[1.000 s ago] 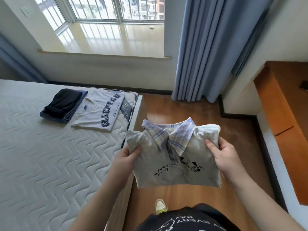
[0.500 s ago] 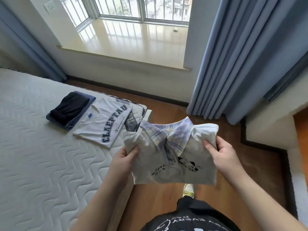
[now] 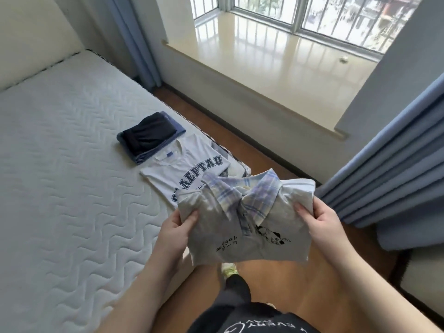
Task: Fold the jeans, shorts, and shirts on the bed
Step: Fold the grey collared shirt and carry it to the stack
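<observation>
Folded grey shirt (image 3: 247,227) w/ plaid collar held up over bed (image 3: 60,176) edge: left hand (image 3: 176,228) pinches its left side, right hand (image 3: 319,221) its right. White tee (image 3: 182,168) & dark shorts (image 3: 149,137) lie folded on bed beyond.

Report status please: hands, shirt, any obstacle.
Left hand and right hand grip folded grey plaid-collared shirt, off the white quilted mattress. Nothing in the way.

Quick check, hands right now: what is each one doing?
Left hand: grips the left edge of the folded grey shirt with the plaid collar.
Right hand: grips the same shirt's right edge.
</observation>
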A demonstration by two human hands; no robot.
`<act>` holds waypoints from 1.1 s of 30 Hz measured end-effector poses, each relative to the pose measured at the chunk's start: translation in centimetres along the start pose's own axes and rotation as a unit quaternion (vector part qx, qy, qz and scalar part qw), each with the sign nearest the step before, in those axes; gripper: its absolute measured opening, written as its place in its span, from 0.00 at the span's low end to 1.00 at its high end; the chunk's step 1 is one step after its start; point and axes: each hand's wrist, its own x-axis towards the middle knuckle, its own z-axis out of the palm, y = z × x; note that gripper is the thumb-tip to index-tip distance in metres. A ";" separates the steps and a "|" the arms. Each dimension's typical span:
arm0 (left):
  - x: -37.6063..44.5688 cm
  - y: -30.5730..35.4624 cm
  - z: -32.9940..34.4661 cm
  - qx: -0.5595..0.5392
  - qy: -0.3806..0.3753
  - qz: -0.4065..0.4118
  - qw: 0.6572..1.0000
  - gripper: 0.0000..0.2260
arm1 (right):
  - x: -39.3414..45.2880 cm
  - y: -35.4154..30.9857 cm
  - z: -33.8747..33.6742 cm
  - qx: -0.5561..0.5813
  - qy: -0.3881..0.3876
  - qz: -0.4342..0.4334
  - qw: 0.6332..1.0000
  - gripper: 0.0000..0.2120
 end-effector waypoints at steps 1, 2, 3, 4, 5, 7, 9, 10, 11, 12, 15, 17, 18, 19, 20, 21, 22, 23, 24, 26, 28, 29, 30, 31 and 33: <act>1.0 0.3 -0.4 -0.005 0.008 0.003 1.000 0.07 | 1.4 -0.4 0.8 -0.005 -0.015 -0.001 1.000 0.10; 2.0 0.6 -0.8 -0.008 0.014 0.003 1.000 0.08 | 2.8 -0.7 1.7 -0.010 -0.029 -0.002 1.000 0.10; 3.0 0.9 -1.2 -0.011 0.019 0.001 1.000 0.08 | 4.1 -1.1 2.6 -0.013 -0.042 0.000 0.999 0.10; 4.0 1.3 -1.5 -0.013 0.024 0.002 1.000 0.09 | 5.4 -1.5 3.6 -0.018 -0.055 0.000 0.998 0.10; 4.9 1.6 -1.9 -0.015 0.029 0.005 0.999 0.10 | 6.7 -2.0 4.5 -0.021 -0.066 0.001 0.998 0.11; 6.9 1.9 -2.7 -0.023 0.045 0.008 0.999 0.10 | 9.2 -2.8 6.1 -0.031 -0.081 -0.001 0.996 0.11; 8.6 2.1 -3.7 -0.029 0.071 0.003 0.997 0.09 | 11.5 -3.7 7.6 -0.046 -0.097 -0.004 0.994 0.11; 9.4 2.1 -4.2 -0.032 0.083 0.000 0.996 0.08 | 12.6 -4.0 8.3 -0.050 -0.109 -0.003 0.993 0.11; 10.1 2.1 -4.7 -0.034 0.094 -0.003 0.995 0.08 | 13.6 -4.3 8.9 -0.054 -0.116 -0.003 0.992 0.11; 10.7 2.1 -5.1 -0.035 0.102 -0.004 0.994 0.08 | 14.6 -4.4 9.5 -0.056 -0.118 -0.005 0.991 0.12; 12.3 2.2 -6.2 -0.036 0.121 -0.005 0.992 0.09 | 17.2 -4.3 11.2 -0.046 -0.128 0.005 0.991 0.13; 13.6 2.3 -6.9 -0.038 0.139 -0.007 0.990 0.10 | 19.0 -4.1 12.4 -0.038 -0.153 0.015 0.987 0.12; 14.4 2.3 -7.3 -0.042 0.150 -0.012 0.988 0.09 | 20.0 -4.0 12.9 -0.039 -0.166 0.017 0.985 0.12; 15.1 2.3 -7.7 -0.048 0.160 -0.015 0.986 0.09 | 21.1 -4.0 13.3 -0.041 -0.178 0.017 0.983 0.13; 15.9 2.3 -7.9 -0.054 0.169 -0.018 0.984 0.08 | 22.3 -4.0 13.8 -0.042 -0.188 0.018 0.981 0.13; 16.6 2.2 -8.1 -0.057 0.175 -0.020 0.983 0.08 | 23.7 -4.0 14.2 -0.039 -0.198 0.023 0.979 0.13; 17.4 2.1 -8.2 -0.058 0.181 -0.022 0.982 0.08 | 25.0 -3.9 14.5 -0.033 -0.208 0.032 0.977 0.12; 18.1 2.0 -8.2 -0.057 0.186 -0.022 0.981 0.08 | 26.5 -3.9 14.9 -0.026 -0.223 0.045 0.973 0.11; 18.9 2.0 -8.1 -0.053 0.192 -0.022 0.980 0.08 | 28.0 -3.9 15.2 -0.024 -0.240 0.055 0.969 0.11; 20.3 1.8 -7.8 -0.041 0.206 -0.026 0.977 0.08 | 31.0 -3.7 15.9 -0.034 -0.274 0.064 0.959 0.10; 21.6 1.6 -7.2 -0.033 0.233 -0.034 0.971 0.08 | 33.8 -3.6 16.6 -0.034 -0.314 0.077 0.946 0.10; 22.1 1.5 -6.8 -0.030 0.252 -0.038 0.967 0.07 | 35.2 -3.7 16.9 -0.031 -0.334 0.087 0.938 0.10; 22.6 1.4 -6.4 -0.027 0.273 -0.042 0.961 0.07 | 36.4 -3.7 17.2 -0.032 -0.352 0.099 0.930 0.10; 22.9 1.2 -5.9 -0.025 0.292 -0.048 0.955 0.07 | 37.7 -3.8 17.4 -0.038 -0.367 0.113 0.923 0.11; 23.4 0.9 -5.0 -0.024 0.318 -0.059 0.946 0.08 | 40.0 -3.8 17.7 -0.053 -0.395 0.129 0.908 0.11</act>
